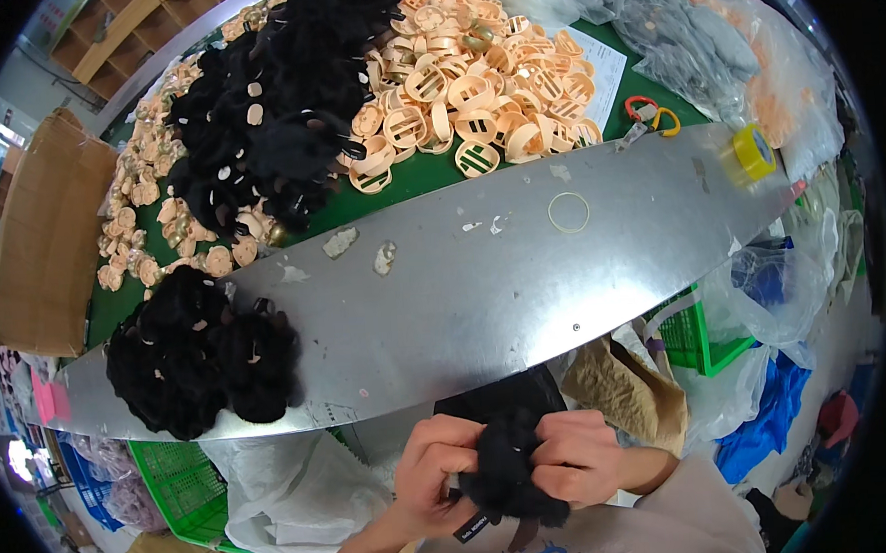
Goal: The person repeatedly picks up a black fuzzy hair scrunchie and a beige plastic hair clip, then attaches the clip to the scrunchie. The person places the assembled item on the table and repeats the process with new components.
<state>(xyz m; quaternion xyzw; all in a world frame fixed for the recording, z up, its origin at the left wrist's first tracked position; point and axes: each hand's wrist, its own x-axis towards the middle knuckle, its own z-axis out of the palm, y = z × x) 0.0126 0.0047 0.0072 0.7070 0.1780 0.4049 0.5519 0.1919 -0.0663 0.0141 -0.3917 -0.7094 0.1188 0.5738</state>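
My left hand and my right hand grip a black fluffy plush piece from both sides, just in front of my body below the table's near edge. Fingers of both hands are closed around its sides. A black fabric label with pale print hangs from its lower left. More of these black plush pieces lie bunched at the left of the metal table edge. A larger heap of them rests farther back on the green surface.
Peach plastic rings with slotted backs are heaped at the back, and smaller peach parts lie at left. Scissors and yellow tape sit at right. A cardboard box, green baskets and plastic bags stand around.
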